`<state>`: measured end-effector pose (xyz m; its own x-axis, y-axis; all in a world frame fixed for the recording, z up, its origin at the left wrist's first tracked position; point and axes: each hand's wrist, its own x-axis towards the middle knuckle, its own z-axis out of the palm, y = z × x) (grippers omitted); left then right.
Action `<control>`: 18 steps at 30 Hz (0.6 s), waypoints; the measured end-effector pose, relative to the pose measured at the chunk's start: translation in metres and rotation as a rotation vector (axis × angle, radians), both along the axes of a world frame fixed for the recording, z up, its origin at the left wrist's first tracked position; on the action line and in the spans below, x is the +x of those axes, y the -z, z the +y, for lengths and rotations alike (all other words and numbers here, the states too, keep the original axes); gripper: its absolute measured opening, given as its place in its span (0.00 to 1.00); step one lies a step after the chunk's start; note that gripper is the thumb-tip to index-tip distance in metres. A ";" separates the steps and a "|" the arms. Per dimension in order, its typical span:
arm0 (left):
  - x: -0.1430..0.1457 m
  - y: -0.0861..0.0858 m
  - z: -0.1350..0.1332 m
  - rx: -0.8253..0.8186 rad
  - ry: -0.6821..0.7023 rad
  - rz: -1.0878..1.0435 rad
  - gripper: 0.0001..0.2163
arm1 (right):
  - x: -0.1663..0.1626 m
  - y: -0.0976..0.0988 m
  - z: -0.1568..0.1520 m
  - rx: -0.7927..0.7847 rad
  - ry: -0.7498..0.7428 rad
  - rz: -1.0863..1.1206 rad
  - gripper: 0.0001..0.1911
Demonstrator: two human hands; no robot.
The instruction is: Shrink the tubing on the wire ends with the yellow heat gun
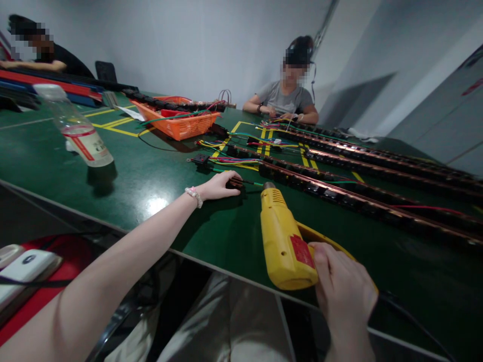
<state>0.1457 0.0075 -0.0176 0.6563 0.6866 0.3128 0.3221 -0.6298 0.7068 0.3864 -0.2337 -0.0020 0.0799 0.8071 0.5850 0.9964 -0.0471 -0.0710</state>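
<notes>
My right hand point(345, 281) is wrapped round the handle of a yellow heat gun point(279, 236). Its metal nozzle points away from me, close to a green wire point(257, 184). The far end of that wire runs toward my left hand point(221, 185), whose thumb and fingers close on a small dark part with copper-coloured strips point(236, 183). My left palm hides some of this part. Just beyond my left hand lies a black connector point(201, 161), with a bundle of coloured wires point(237, 162) alongside. A long black strip with copper bars point(320, 186) stretches off to the right.
More copper-barred strips point(362, 170) lie across the green table point(124, 171). An orange basket point(188, 125) holds wired parts. To the left stands a plastic bottle point(85, 133). A co-worker point(287, 98) sits opposite; another person point(64, 58) leans at far left. The gun's cord point(411, 317) trails right.
</notes>
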 end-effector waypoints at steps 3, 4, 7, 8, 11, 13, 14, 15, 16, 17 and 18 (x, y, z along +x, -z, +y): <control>0.000 -0.001 0.000 0.062 -0.023 0.029 0.18 | 0.008 0.002 -0.001 0.036 0.030 -0.024 0.23; 0.000 -0.002 0.000 0.083 -0.032 0.044 0.18 | 0.009 0.002 -0.002 0.040 0.035 -0.032 0.23; 0.000 -0.004 -0.001 0.124 -0.052 0.086 0.18 | 0.009 0.003 -0.002 0.025 0.010 -0.053 0.21; 0.001 -0.004 -0.002 0.133 -0.058 0.098 0.18 | 0.008 0.003 -0.003 0.020 -0.003 -0.061 0.20; 0.002 -0.005 -0.002 0.156 -0.080 0.130 0.18 | 0.001 0.003 -0.004 0.022 -0.025 -0.075 0.19; 0.003 -0.006 -0.003 0.160 -0.097 0.147 0.18 | -0.006 0.003 -0.005 0.025 -0.011 -0.058 0.19; 0.003 -0.006 -0.003 0.160 -0.103 0.154 0.18 | -0.011 0.002 -0.005 0.022 -0.009 -0.050 0.19; 0.003 -0.006 -0.004 0.160 -0.107 0.160 0.18 | -0.017 0.002 -0.004 0.021 -0.003 -0.042 0.19; 0.003 -0.007 -0.004 0.162 -0.110 0.165 0.18 | -0.022 0.001 -0.004 0.023 -0.003 -0.035 0.19; 0.003 -0.007 -0.004 0.164 -0.109 0.169 0.18 | -0.028 0.000 -0.003 0.029 -0.009 -0.032 0.19; 0.003 -0.007 -0.004 0.167 -0.108 0.171 0.18 | -0.033 0.000 -0.003 0.036 -0.017 -0.027 0.18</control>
